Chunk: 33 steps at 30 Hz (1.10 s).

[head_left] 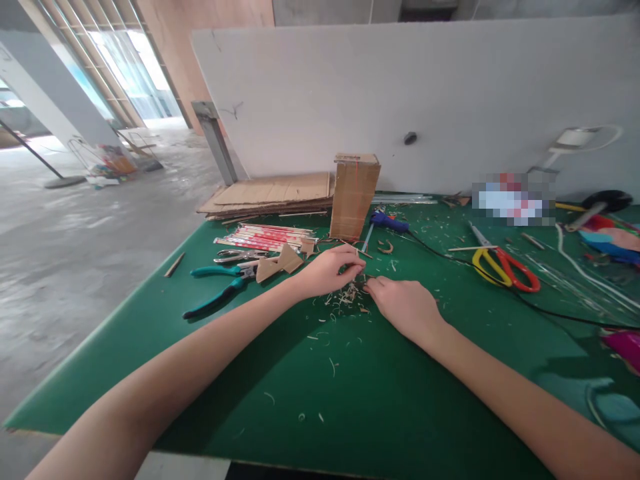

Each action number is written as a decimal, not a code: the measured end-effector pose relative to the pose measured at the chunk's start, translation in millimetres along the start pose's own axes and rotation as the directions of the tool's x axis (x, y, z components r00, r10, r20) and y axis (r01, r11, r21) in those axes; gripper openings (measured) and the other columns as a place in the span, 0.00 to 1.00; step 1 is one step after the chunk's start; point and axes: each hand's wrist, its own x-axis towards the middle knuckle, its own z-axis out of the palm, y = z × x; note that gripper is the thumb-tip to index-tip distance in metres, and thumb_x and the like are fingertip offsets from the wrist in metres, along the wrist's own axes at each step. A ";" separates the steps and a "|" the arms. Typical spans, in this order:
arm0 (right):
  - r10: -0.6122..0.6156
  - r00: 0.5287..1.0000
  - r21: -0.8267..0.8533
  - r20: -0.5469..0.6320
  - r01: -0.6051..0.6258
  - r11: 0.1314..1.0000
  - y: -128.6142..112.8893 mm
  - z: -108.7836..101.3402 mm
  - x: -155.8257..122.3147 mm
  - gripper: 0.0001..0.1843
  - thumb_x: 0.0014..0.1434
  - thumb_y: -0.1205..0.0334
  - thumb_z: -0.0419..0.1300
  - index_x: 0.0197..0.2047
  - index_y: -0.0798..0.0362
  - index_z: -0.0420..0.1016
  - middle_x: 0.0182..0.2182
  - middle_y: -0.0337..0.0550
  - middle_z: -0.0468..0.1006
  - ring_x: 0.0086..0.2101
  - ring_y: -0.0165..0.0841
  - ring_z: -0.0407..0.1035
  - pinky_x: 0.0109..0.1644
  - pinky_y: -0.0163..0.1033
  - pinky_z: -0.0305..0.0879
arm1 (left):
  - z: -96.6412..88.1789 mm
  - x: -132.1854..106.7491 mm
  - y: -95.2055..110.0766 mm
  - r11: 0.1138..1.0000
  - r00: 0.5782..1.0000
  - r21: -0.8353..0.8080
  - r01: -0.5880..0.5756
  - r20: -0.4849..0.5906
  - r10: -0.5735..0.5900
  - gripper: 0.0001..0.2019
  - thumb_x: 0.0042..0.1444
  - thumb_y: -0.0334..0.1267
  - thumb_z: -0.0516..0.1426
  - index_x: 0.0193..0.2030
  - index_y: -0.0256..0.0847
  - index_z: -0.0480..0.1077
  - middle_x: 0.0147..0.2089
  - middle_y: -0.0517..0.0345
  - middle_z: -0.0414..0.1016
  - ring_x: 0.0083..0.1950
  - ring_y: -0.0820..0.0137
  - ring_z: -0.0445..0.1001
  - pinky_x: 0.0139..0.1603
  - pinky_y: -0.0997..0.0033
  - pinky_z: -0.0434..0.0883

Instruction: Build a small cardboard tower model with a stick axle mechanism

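My left hand (333, 268) and my right hand (403, 307) meet at the middle of the green table (150, 373), fingertips almost touching. Both are closed in a pinch over a small heap of wood shavings (345, 298). Whatever they pinch is too small to make out. An upright cardboard box (353, 195) stands just behind my left hand. Small cardboard cut-outs (280, 262) lie to the left of it.
Teal-handled pliers (216, 287), a bundle of red-and-white sticks (267, 237) and flat cardboard sheets (273, 193) lie at the left. A blue glue gun (389, 222) with a black cable, yellow-and-red scissors (503, 265) and colourful clutter (607, 237) sit at the right. A white board (450, 100) backs the table.
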 end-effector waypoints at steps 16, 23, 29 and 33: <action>0.008 1.000 -0.062 -0.019 -0.009 0.998 0.8 -4.0 7.5 0.12 0.64 0.64 0.47 0.35 0.53 0.70 0.27 0.39 0.76 0.20 0.31 0.69 0.21 0.37 0.34 | -5.6 4.5 7.7 0.988 0.978 0.115 0.098 0.172 -0.117 0.19 0.57 0.26 0.44 0.49 0.33 0.71 0.46 0.47 0.68 0.48 0.67 0.68 0.53 0.65 0.68; 0.009 0.999 -0.037 0.032 -0.008 0.999 -2.2 -2.7 3.0 0.14 0.65 0.63 0.45 0.34 0.54 0.70 0.26 0.41 0.77 0.19 0.31 0.70 0.21 0.38 0.37 | -6.3 1.9 8.3 0.992 0.982 0.115 0.043 0.178 -0.063 0.18 0.60 0.29 0.44 0.50 0.37 0.70 0.46 0.49 0.65 0.48 0.67 0.67 0.53 0.64 0.67; 0.014 1.000 -0.036 -0.015 -0.015 0.999 1.5 -1.0 2.2 0.14 0.66 0.62 0.44 0.36 0.53 0.70 0.27 0.41 0.77 0.22 0.32 0.71 0.21 0.37 0.35 | -8.3 1.3 8.5 0.994 0.985 0.106 0.015 0.168 -0.033 0.17 0.60 0.29 0.44 0.50 0.37 0.70 0.44 0.50 0.65 0.46 0.68 0.68 0.51 0.65 0.67; 0.046 0.998 -0.033 -0.030 -0.047 0.998 3.3 -0.9 3.7 0.15 0.66 0.62 0.44 0.35 0.53 0.69 0.28 0.41 0.77 0.23 0.32 0.71 0.21 0.36 0.35 | -8.3 1.2 6.0 0.995 0.982 0.085 0.046 0.182 -0.060 0.17 0.60 0.29 0.44 0.50 0.36 0.70 0.44 0.50 0.65 0.44 0.69 0.69 0.49 0.66 0.69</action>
